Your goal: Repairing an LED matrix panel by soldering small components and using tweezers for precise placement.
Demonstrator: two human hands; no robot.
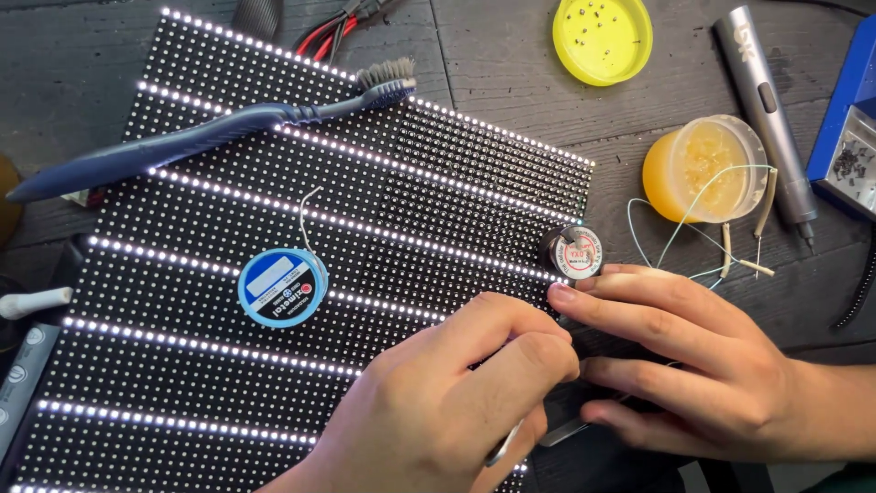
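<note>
- The LED panel [274,228], a black board of small dots with several lit rows, lies flat on the dark table [511,73]; its long axis runs from lower left to upper right, and both hands work at its lower right edge, directly under the camera.
- The left hand [447,402] rests on the panel itself and is the nearer to it, curled shut around a thin metal tool [504,445], possibly tweezers, though only a sliver shows.
- The right hand [693,356] lies just beside it, fingers stretched leftward and loosely together, its fingertip meeting the left thumb at the panel's edge; I cannot tell whether it pinches anything.
- A small spool [572,253] stands just above the right fingers.
- On the panel lie a blue wire reel [282,288] and a blue toothbrush [210,132].
- Well apart, upper right: an orange paste tub [704,169], a yellow lid [602,38], a grey electric screwdriver [765,110].
</note>
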